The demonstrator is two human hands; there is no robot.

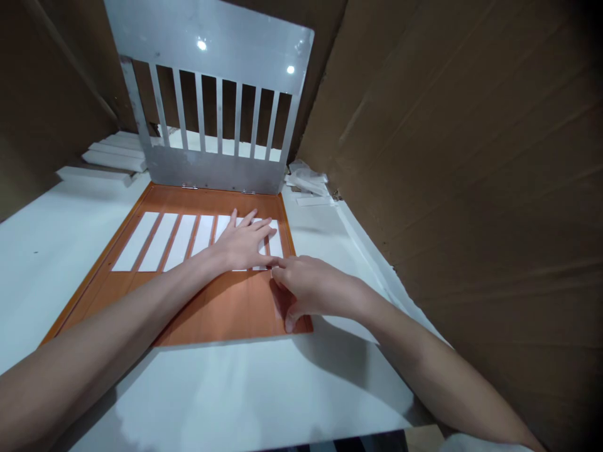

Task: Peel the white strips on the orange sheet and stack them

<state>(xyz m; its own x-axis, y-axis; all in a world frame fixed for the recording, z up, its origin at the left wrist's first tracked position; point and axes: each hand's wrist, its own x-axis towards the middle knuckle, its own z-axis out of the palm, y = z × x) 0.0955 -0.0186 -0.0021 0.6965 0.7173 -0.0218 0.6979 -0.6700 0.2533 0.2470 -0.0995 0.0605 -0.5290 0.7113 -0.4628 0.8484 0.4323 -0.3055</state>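
Several white rectangular strips (135,243) lie side by side in a row on an orange-brown board (207,307). My left hand (245,242) rests flat over the strips towards the right end, its fingers spread, partly covering them. Beside it, my right hand (308,285) has its index fingertip at the near end of the strips on the right, close to my left thumb. The right thumb is apart from the fingers, low near the board's right corner. Nothing shows in that hand; its other fingers are partly hidden. A slotted metal plate (217,171) stands raised at the board's far edge.
White strips or blocks (115,157) are stacked at the back left of the white table (226,389). Crumpled white scraps (308,181) lie at the back right. Brown cardboard-like walls (447,157) rise close on both sides and behind.
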